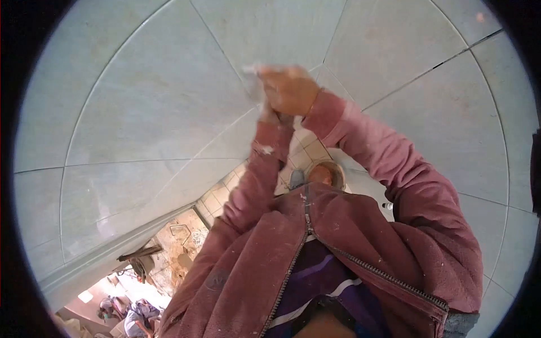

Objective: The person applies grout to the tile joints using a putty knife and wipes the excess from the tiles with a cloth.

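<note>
My right hand (291, 89) is raised in front of the tiled wall (169, 96), its fingers closed and blurred by motion. A small whitish thing (249, 69) shows at its fingertips, too smeared to name. Below and partly behind it is my left hand (270, 114), close to the right wrist. The left fingers are mostly hidden and blurred, so their pose cannot be made out. Both arms reach up in dusty maroon sleeves.
Pale tiles with thin joints surround me; a dark gap (451, 61) runs at upper right. Near my foot (297, 179) a round bucket (341, 172) stands on the tiled floor (315, 150). Beyond a doorway lies a dusty, littered floor (174, 239), with people (135, 318) farther off.
</note>
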A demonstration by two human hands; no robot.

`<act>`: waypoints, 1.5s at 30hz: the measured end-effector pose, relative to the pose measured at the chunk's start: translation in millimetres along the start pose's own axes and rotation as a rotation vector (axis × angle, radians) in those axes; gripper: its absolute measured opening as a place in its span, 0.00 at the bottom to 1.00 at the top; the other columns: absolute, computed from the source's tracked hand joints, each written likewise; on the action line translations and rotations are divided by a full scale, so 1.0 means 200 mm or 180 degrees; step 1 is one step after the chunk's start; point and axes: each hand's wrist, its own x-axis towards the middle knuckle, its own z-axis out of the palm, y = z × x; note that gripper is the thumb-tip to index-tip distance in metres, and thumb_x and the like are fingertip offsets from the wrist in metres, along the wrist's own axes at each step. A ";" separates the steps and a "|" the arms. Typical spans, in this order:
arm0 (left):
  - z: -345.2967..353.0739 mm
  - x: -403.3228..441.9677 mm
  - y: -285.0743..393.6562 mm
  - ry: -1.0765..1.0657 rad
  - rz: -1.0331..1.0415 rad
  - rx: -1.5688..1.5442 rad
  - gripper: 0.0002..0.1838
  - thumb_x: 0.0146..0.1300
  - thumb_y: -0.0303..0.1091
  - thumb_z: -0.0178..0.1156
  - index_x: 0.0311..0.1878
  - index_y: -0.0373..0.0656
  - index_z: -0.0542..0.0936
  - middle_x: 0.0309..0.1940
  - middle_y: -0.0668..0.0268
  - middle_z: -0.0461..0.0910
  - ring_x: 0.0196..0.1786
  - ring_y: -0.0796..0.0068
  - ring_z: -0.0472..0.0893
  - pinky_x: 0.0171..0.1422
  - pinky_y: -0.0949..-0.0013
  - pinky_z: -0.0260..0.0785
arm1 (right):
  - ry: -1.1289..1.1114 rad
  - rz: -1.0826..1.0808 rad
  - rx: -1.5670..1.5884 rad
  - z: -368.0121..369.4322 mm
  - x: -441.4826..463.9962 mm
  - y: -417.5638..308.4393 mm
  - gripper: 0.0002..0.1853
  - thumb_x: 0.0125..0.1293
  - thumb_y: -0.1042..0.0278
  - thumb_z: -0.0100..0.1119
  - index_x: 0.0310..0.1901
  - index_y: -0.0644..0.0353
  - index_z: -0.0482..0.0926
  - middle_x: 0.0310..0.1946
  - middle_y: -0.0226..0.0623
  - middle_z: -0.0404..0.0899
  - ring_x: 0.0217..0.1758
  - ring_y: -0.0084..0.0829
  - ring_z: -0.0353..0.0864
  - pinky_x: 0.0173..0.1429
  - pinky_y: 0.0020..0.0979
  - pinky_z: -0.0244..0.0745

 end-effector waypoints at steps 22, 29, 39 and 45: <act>-0.20 0.01 0.17 -0.0967 0.1287 0.3741 0.20 0.61 0.34 0.50 0.56 0.39 0.63 0.46 0.54 0.71 0.48 0.58 0.72 0.46 0.62 0.68 | -0.0056 0.0229 -0.0134 0.02 0.04 -0.13 0.22 0.48 0.69 0.55 0.49 0.52 0.70 0.32 0.36 0.78 0.29 0.39 0.79 0.31 0.37 0.74; -0.03 -0.07 0.14 0.0028 -0.0090 0.0560 0.19 0.63 0.42 0.50 0.53 0.42 0.67 0.46 0.64 0.71 0.46 0.72 0.73 0.47 0.66 0.68 | 0.0577 0.0225 0.0086 0.16 -0.12 -0.02 0.16 0.55 0.68 0.49 0.48 0.49 0.71 0.26 0.38 0.79 0.23 0.42 0.78 0.25 0.42 0.71; 0.12 0.03 0.18 -0.0738 0.0944 0.3137 0.24 0.59 0.25 0.52 0.59 0.38 0.59 0.50 0.54 0.69 0.51 0.60 0.72 0.52 0.63 0.66 | 0.0343 0.0049 -0.0054 -0.10 0.16 -0.07 0.16 0.54 0.67 0.51 0.46 0.53 0.69 0.21 0.42 0.76 0.23 0.49 0.75 0.26 0.43 0.70; 0.00 -0.10 0.07 -0.0982 0.1408 0.3371 0.18 0.61 0.26 0.50 0.54 0.36 0.66 0.52 0.58 0.67 0.54 0.69 0.68 0.57 0.70 0.61 | 0.0153 0.0622 0.0489 -0.03 -0.03 -0.05 0.12 0.53 0.67 0.51 0.41 0.55 0.71 0.22 0.41 0.76 0.25 0.44 0.77 0.27 0.42 0.70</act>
